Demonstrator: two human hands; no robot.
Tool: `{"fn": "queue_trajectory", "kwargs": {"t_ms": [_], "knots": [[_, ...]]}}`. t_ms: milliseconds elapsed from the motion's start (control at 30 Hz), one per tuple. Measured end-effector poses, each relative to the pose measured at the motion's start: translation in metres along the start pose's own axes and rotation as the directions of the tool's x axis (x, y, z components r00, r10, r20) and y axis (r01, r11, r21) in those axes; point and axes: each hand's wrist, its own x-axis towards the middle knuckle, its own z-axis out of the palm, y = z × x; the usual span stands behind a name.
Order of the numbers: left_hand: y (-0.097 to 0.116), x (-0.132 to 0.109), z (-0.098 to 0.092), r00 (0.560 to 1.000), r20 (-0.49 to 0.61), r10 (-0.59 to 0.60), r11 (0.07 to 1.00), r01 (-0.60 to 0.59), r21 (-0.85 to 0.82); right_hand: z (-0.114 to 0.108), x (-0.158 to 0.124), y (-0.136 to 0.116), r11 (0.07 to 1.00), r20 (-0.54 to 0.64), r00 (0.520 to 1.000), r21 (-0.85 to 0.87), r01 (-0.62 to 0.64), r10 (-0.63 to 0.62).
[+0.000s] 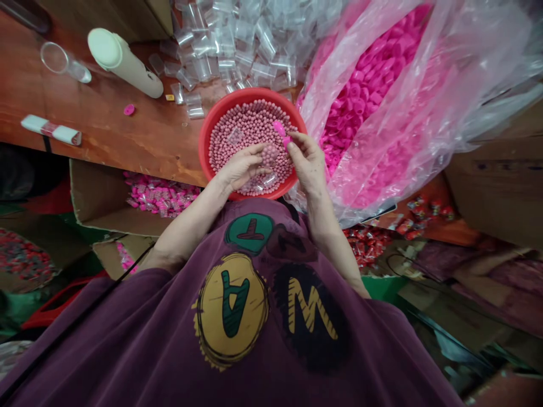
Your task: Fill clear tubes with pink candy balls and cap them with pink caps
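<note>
Pink beads (246, 117) are filling the red bowl (204, 135) right under your two hands. Your left hand (242, 165) is reaching over the near left side of the bowl, its thumb and fingers partly curled and gripping a clear cup (270, 154) with beads showing through it. Your right hand (308, 159) is hanging over the right rim, its thumb and forefinger closing in a pinch on a bright pink cap (287, 141). Another pink piece (279, 128) is showing just past those fingertips; whether it is joined to the cap is hard to tell. Just beyond your left hand, a clear plastic piece (235, 135) is lying on the beads. Farther beyond both hands, a heap of clear cups (237, 45) is covering part of the wooden table (161, 148). To the right of your right hand, an open plastic bag (479, 130) is holding many pink caps (360, 96). Well to the left of your left hand, a pale bottle (125, 62) is resting near a lone pink lid (129, 109).
</note>
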Motion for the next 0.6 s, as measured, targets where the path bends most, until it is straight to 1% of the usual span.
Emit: {"fn": "queue_trajectory", "kwargs": {"t_ms": [133, 233, 300, 367, 500, 600], "knots": [[0.002, -0.002, 0.006, 0.997, -0.044, -0.062, 0.994, 0.058, -0.089, 0.003, 0.003, 0.003, 1.000, 0.003, 1.000, 0.007, -0.030, 0.030], [-0.002, -0.001, 0.007, 0.997, -0.050, -0.058, 0.994, 0.053, -0.096, 0.006, 0.002, 0.000, 0.999, 0.002, 1.000, -0.028, -0.026, 0.026], [-0.005, 0.000, 0.006, 0.997, -0.062, -0.048, 0.994, 0.042, -0.097, 0.008, 0.000, -0.003, 0.997, 0.010, 1.000, -0.081, -0.011, 0.012], [-0.007, 0.001, 0.005, 0.997, -0.071, -0.037, 0.995, 0.030, -0.098, 0.009, -0.002, -0.005, 0.989, 0.031, 0.999, -0.142, 0.031, -0.027], [-0.009, -0.001, 0.005, 0.997, -0.072, 0.002, 0.996, -0.009, -0.092, 0.010, -0.004, -0.008, 0.957, 0.122, 0.982, -0.238, 0.167, -0.141], [-0.007, -0.004, 0.007, 0.996, -0.088, 0.013, 0.993, -0.023, -0.116, 0.007, -0.004, -0.010, 0.914, 0.153, 0.971, -0.337, 0.227, -0.185]]}}
